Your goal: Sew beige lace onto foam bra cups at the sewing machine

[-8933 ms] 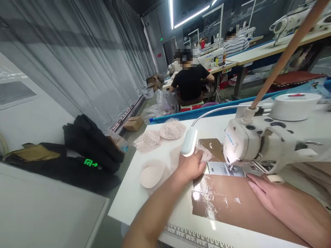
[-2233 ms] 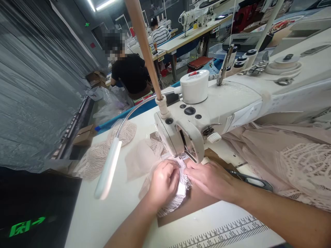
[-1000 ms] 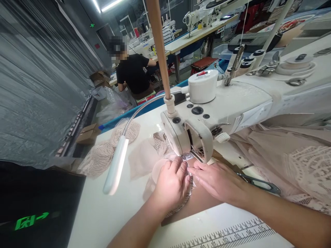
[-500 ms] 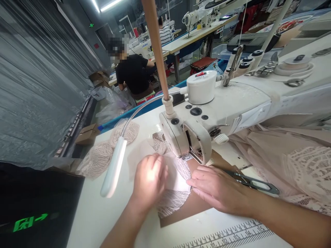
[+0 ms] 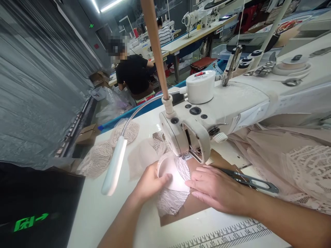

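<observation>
A pale moulded bra cup (image 5: 166, 167) with lace trim (image 5: 172, 201) lies under the sewing machine's needle area (image 5: 185, 155). My left hand (image 5: 152, 181) grips the cup's left side, thumb on its hollow face and fingers behind it. On the right, my right hand (image 5: 210, 187) pinches the lace edge with its fingertips close together, just in front of the presser foot. Dark thread snips (image 5: 261, 185) lie behind my right hand and wrist; their tip end is partly hidden. Beneath the cup is a brown plate (image 5: 200, 205).
A lamp (image 5: 113, 167) on a bendy neck hangs left of the cup. More lace cups (image 5: 99, 156) lie at the table's left, and beige lace fabric (image 5: 307, 165) is heaped at right. A printed ruler (image 5: 227, 237) runs along the front. A co-worker (image 5: 133, 72) sits beyond.
My left hand has turned and shifted left and down, from a curled hold over the cup to thumb inside it. The cup's hollow now shows. My right hand stays nearly in place.
</observation>
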Demonstrator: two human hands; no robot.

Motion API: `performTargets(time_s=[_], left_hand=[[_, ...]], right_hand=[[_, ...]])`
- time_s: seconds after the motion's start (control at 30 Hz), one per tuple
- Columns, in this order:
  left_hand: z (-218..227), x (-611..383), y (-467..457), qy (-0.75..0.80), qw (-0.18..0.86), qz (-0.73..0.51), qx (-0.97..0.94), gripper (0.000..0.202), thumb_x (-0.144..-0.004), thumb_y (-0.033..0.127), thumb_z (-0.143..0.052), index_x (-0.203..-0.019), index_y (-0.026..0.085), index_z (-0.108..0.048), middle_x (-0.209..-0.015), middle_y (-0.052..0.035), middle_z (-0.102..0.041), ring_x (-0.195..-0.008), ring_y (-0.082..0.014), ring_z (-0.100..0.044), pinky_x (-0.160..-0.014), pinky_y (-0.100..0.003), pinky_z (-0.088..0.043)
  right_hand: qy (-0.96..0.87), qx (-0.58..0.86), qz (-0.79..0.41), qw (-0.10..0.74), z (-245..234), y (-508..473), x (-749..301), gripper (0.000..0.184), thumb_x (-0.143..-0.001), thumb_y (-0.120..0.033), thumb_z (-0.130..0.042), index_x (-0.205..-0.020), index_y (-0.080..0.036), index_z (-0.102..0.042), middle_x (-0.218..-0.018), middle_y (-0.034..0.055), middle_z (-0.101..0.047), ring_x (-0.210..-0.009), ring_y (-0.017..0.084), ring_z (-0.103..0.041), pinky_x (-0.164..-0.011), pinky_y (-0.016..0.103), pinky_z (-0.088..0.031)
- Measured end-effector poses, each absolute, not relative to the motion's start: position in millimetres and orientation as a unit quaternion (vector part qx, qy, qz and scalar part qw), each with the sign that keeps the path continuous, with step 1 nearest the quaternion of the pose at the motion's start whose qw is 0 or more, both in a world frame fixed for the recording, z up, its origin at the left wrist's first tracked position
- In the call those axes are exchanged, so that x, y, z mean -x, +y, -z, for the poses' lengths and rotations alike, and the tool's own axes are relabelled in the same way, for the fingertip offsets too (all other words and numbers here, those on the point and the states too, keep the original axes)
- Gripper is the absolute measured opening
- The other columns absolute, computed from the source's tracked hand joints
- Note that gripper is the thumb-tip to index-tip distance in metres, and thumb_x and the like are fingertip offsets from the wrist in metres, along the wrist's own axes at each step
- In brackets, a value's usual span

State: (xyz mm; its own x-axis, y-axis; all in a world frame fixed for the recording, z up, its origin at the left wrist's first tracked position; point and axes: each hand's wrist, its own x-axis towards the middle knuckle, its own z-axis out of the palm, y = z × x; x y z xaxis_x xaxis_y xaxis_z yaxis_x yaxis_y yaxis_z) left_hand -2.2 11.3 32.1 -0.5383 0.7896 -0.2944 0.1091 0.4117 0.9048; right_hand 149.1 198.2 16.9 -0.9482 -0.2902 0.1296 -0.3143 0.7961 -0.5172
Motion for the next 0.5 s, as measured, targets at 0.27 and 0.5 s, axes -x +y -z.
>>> performTargets(time_s=[0.27,0.5], left_hand=[[-58.7,-8.9,5.9,0.906,0.198,-0.153,-0.341,0.015,-0.081,0.032,-0.056,-0.081,0.017,-0.059,-0.069,-0.0006,-0.058,-0.064,-0.0181,-0.054,-0.058,-0.027,-0.038],[-45.5,-14.5,22.4,0.791,-0.051,-0.131,-0.595,0.022,-0.092,0.017,-0.043,-0.106,0.017,-0.059,-0.1,-0.0087,-0.062,-0.09,-0.0221,-0.053,-0.079,-0.036,-0.043]], right_hand=[[-0.954,-0.162,-0.248,0.041,-12.9,197.1,-147.8,0.019,-0.092,-0.021,-0.041,-0.092,-0.02,-0.06,-0.08,0.0022,-0.054,-0.074,0.018,-0.042,-0.075,0.033,-0.032],[-0.953,-0.159,-0.251,0.058,-11.0,196.1,-147.8,0.018,-0.092,-0.022,-0.043,-0.089,-0.021,-0.06,-0.082,0.0018,-0.057,-0.077,0.018,-0.045,-0.077,0.033,-0.032]])
